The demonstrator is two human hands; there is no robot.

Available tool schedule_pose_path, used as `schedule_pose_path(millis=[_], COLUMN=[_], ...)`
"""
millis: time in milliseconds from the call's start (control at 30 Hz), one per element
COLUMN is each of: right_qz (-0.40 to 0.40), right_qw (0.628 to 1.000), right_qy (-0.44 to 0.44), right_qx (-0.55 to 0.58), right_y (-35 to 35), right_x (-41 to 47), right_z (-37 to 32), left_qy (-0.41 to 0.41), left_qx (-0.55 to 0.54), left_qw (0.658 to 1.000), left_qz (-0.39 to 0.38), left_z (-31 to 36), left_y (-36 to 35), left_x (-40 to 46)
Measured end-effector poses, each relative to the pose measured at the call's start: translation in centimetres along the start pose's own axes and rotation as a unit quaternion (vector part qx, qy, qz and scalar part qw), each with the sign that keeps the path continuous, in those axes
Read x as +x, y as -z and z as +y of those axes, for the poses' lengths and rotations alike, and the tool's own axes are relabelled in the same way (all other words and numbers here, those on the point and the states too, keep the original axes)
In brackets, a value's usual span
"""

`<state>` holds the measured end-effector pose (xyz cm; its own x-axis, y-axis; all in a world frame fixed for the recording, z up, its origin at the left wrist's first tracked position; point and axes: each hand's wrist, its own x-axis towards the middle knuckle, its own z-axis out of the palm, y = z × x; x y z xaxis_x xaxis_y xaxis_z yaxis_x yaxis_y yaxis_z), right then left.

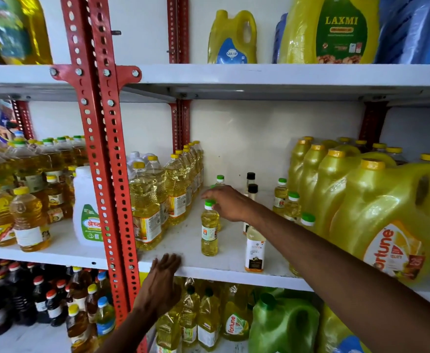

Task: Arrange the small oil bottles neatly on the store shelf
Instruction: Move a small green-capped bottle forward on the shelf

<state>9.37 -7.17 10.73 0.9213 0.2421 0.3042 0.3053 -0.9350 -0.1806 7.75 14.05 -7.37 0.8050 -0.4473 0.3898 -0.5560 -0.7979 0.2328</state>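
Green cap [209, 204] of a small bottle [209, 231] sits under the right hand [228, 203], whose fingertips [207, 196] curl down onto it from above, pinching the cap. That bottle stands upright on the white shelf [234, 272], roughly midway between the front edge and the back wall. The right arm reaches in from the lower right, crossing in front of other small bottles. The left hand [163, 275] lies flat with its fingers together and stretched out, palm down on the front edge of the shelf, holding nothing.

Behind the right hand, near the back wall, stands another green-capped bottle [220, 181]; one more beside the hand is mostly hidden. Two black-capped bottles [251, 184] stand just to the right of it, one in front of the other. A white-labelled bottle [254, 248] stands close to the front edge, its top hidden by the arm. Further right, more green-capped bottles [286, 200] stand in a loose line from back to front, just beside a row of big yellow jugs [377, 212] that fills the right end of the shelf. At the left end, a row of tall clear bottles [175, 184] with yellow caps runs from the front edge to the back wall, next to the red slotted upright [102, 149]. The shelf above carries large yellow cans [331, 31]; the shelf below holds more oil bottles and a green jug [282, 324].
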Motion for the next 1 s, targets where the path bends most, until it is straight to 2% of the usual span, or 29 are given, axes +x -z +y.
schedule_pose_path(millis=[100,233,467,633,1000], right_qz=[-0.02,-0.004,0.034,-0.011,-0.011], right_qw=[1.0,0.999,0.997,0.998,0.996], right_qy=[-0.02,-0.026,-0.051,-0.054,-0.041], right_qx=[0.001,0.018,0.037,0.041,0.074], right_y=[-0.5,-0.8,-1.4,-1.4,-0.5], right_x=[1.5,2.3,2.7,2.2,0.2], right_z=[0.1,0.2,-0.2,-0.5,-1.2], left_qy=[-0.009,-0.002,0.0,0.008,0.008], left_qx=[-0.023,-0.05,-0.034,-0.021,-0.023], left_qw=[1.0,0.999,0.999,1.0,1.0], left_qz=[0.006,0.019,0.012,0.007,0.011], left_z=[-0.1,-0.1,0.3,0.3,0.9], left_y=[0.0,0.0,0.4,0.4,0.8], left_x=[0.0,-0.1,-0.1,-0.1,-0.3])
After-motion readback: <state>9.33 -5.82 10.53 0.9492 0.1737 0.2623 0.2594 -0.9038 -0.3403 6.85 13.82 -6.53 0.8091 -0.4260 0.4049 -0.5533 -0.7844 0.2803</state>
